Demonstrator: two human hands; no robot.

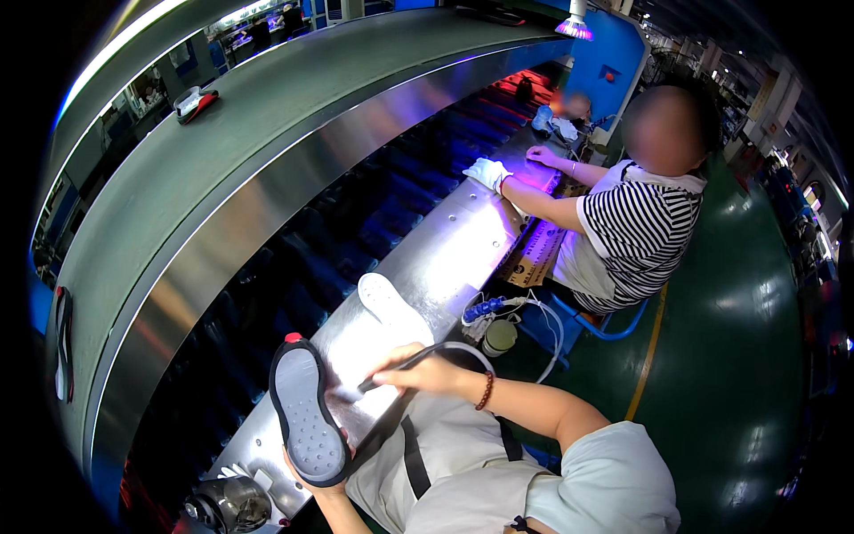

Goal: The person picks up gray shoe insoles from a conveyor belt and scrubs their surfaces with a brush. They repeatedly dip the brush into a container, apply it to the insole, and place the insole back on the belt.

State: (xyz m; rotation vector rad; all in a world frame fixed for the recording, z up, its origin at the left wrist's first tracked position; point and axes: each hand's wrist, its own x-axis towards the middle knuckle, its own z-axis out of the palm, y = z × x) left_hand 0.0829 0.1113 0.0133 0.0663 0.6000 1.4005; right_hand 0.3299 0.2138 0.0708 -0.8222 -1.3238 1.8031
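Note:
My left hand (322, 485) grips a shoe sole (307, 409) near its lower end and holds it tilted up over the metal bench. The sole has a grey inner face with small round dimples, a black rim and a red tip. My right hand (434, 374) is closed around a slim dark pen-like tool (366, 385), its tip pointing left, a little right of the sole. A grey tube (471, 351) curves away behind that hand and seems to join the tool. Beyond my right hand a white sole-shaped piece (391, 307) lies on the bench under bright light.
A green conveyor belt (294, 67) with a few soles runs along the left above the metal bench (454, 222). A seated co-worker (636, 222) in stripes works farther along. A dark glass-like container (236, 503) stands at lower left; a pale tub (500, 336) stands beside the bench.

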